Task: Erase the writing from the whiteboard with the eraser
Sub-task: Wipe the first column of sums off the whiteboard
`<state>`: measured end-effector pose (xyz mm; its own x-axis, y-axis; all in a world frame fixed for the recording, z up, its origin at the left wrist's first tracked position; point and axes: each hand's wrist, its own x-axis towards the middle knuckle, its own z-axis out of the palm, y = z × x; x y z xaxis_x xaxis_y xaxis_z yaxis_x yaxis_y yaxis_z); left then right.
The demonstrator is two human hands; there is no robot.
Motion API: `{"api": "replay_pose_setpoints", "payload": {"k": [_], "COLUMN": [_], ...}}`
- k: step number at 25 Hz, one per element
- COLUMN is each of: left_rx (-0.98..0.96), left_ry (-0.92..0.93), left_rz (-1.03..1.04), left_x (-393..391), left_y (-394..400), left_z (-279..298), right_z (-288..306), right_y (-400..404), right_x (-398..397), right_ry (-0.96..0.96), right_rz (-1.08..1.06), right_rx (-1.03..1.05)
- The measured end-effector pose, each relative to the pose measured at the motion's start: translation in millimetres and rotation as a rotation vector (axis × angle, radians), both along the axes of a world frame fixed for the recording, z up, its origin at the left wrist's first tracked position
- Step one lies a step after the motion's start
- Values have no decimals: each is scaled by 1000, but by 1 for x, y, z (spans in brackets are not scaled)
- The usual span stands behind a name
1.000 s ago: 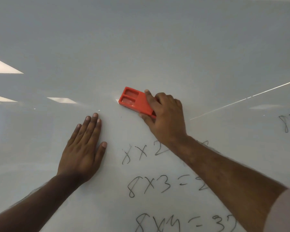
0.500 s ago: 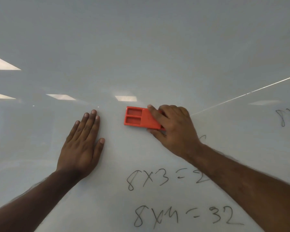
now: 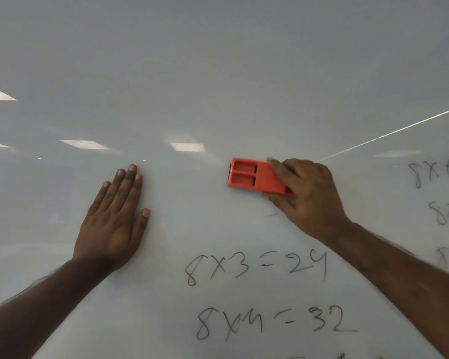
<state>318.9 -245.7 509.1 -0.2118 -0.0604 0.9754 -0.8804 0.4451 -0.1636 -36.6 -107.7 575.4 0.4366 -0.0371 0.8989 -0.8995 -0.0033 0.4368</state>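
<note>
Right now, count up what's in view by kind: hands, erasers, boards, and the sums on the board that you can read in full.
Hands: 2, the left hand flat on the board and the right hand holding the eraser
Erasers: 1, the orange eraser
Boards: 1, the whiteboard
Readable sums: 2, 8x3=24 and 8x4=32; the writing at the right edge is cut off
Total: 6

The right hand (image 3: 306, 195) covers the eraser's (image 3: 254, 177) far end; the picture's right edge cuts off blurred sums (image 3: 436, 174).
</note>
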Motion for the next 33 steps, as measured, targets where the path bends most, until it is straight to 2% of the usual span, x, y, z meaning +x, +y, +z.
{"api": "replay_pose_setpoints", "payload": {"k": [2, 6, 8, 12, 14, 20, 22, 25, 27, 31, 33], "left_rx": [4, 21, 27, 51, 62, 98, 93, 81, 73, 57, 55], "left_ry": [4, 7, 4, 12, 32, 24, 35, 77, 75, 29, 21], "left_rz": [1, 8, 9, 10, 3, -29, -32, -49, -63, -55, -49], "left_x": [-1, 0, -1, -4, -1, -8, -11, -18, -20, -18, -18], "left_y": [0, 2, 2, 1, 0, 6, 7, 7, 7, 5, 5], "left_z": [0, 1, 0, -1, -1, -9, -13, -16, -17, -22, -26], "right_z": [-8, -43, -39, -14, -17, -78, -69, -45, -50, -98, -105], "right_y": [-1, 8, 23, 24, 16, 39, 46, 47, 42, 43, 47], "right_x": [3, -21, -43, -48, -32, -65, -79, -77, -63, -52, -60], "right_ry": [-99, 117, 148, -151, -200, 146, 63, -194, -247, -36, -25], "right_rz": [42, 9, -58, -47, 2, -92, -122, -85, -40, -61, -86], "right_rx": [-11, 107, 120, 13, 12, 168, 123, 47, 56, 139, 160]}}
